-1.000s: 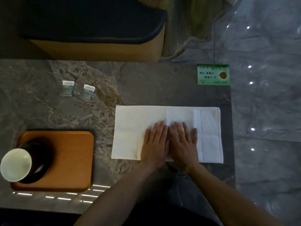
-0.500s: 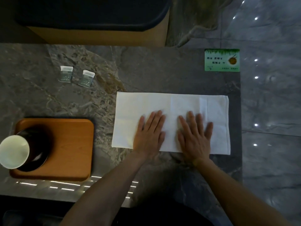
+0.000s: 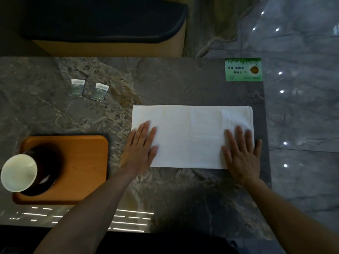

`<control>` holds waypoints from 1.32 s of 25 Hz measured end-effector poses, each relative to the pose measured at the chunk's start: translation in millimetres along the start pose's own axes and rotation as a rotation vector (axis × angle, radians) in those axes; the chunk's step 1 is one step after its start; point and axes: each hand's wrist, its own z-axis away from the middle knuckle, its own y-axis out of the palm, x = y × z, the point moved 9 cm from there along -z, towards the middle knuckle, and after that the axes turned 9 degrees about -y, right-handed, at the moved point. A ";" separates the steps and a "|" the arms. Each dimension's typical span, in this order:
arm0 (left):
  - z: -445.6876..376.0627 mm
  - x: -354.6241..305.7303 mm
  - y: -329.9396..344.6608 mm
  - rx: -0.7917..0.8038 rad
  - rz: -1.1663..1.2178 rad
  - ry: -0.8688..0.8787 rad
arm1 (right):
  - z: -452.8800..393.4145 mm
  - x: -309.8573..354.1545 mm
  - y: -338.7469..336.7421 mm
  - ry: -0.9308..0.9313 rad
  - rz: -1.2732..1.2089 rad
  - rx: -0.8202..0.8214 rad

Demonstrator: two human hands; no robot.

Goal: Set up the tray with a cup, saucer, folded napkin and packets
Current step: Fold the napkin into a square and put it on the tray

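Note:
A white napkin (image 3: 190, 132) lies flat as a long rectangle on the marble table (image 3: 165, 83). My left hand (image 3: 141, 149) presses flat on its left end, fingers straight. My right hand (image 3: 242, 153) presses flat on its right end, little finger past the napkin's edge on the table. At the left stands an orange wooden tray (image 3: 82, 162) with a dark saucer (image 3: 48, 180) on it and a pale cup (image 3: 19, 172) standing on the saucer. Two small packets, one (image 3: 77, 87) and another (image 3: 99, 92), lie side by side on the table behind the tray.
A green printed card (image 3: 243, 69) sits at the table's far right corner. The table's right edge runs just beyond my right hand, with glossy tiled floor (image 3: 302, 116) past it. A dark-cushioned bench (image 3: 102, 24) stands behind the table.
Both hands have slid apart from the napkin's middle to its two ends, staying flat on it. The napkin stays in place.

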 end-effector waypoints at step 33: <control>-8.6 80.7 -49.7 0.183 1.301 -0.792 | 35.5 0.3 24.0 0.180 -0.144 -0.043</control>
